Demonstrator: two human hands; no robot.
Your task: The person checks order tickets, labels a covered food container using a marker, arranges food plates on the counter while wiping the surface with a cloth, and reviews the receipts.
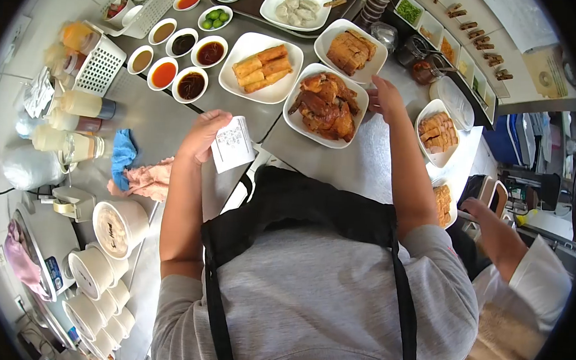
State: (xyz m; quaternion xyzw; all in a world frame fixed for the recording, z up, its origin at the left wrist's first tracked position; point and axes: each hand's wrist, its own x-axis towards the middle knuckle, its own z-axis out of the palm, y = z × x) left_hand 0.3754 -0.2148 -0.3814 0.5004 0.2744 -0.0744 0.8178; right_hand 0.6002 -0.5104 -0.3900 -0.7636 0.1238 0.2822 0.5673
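Observation:
My left hand (205,134) pinches a white printed paper slip (233,145) above the steel counter. My right hand (386,99) is at the right rim of a white plate of roast chicken (327,106), its fingers loosely bent and apart. Whether the fingertips touch the rim, I cannot tell. Just behind that hand is a white plate of sliced, browned meat (350,50). Left of the chicken, golden spring rolls (262,68) lie stacked on a square white plate. A plate of pale dumplings (301,12) sits on a dark tray farther back.
Several sauce bowls (190,85) and a bowl of green limes (215,19) stand at the back left. Lidded tubs (120,228) and a blue cloth (123,157) are at left. More sliced meat (438,132) lies right. A co-worker's arm (495,235) reaches in at lower right.

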